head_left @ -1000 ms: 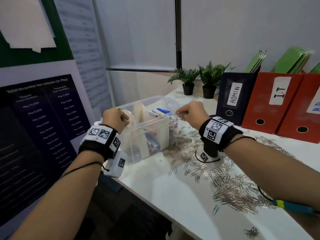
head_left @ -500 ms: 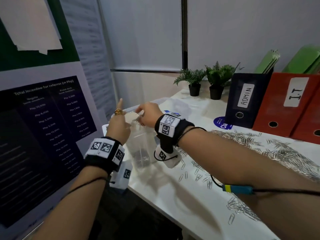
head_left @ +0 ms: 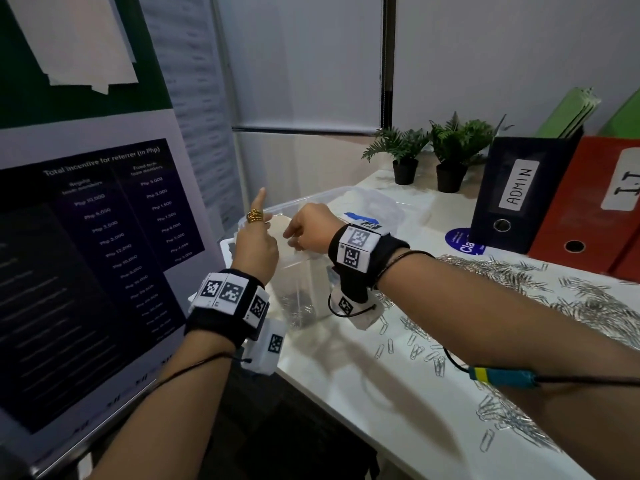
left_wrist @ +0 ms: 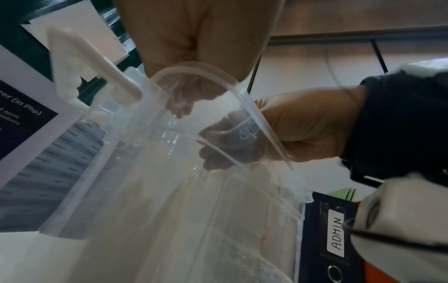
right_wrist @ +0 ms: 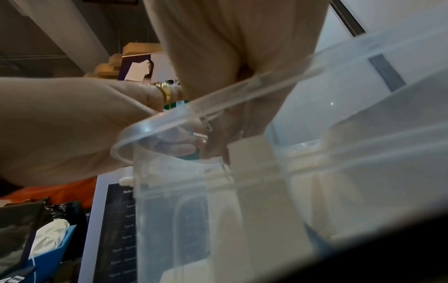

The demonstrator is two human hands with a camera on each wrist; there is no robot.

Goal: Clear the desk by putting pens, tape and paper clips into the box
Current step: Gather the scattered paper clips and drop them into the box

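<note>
Dropping clips into clear box (head_left: 363,202): R hand (head_left: 310,230) curled over near corner, fingertips pinched, load hidden. L hand (head_left: 256,245) beside, forefinger up, other fingers' state unclear. Paper clips (head_left: 519,271) littered desk right of box. Next, probably: release, scoop more.

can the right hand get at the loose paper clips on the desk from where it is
Probably yes. The right hand is over the box, and the paper clips lie uncovered on the desk just beside that arm.

The box (head_left: 388,206) is clear, smooth plastic, the paper clips (head_left: 585,306) are shiny wire metal, and the white counter (head_left: 363,386) under them has a glossy, smooth finish.
</note>
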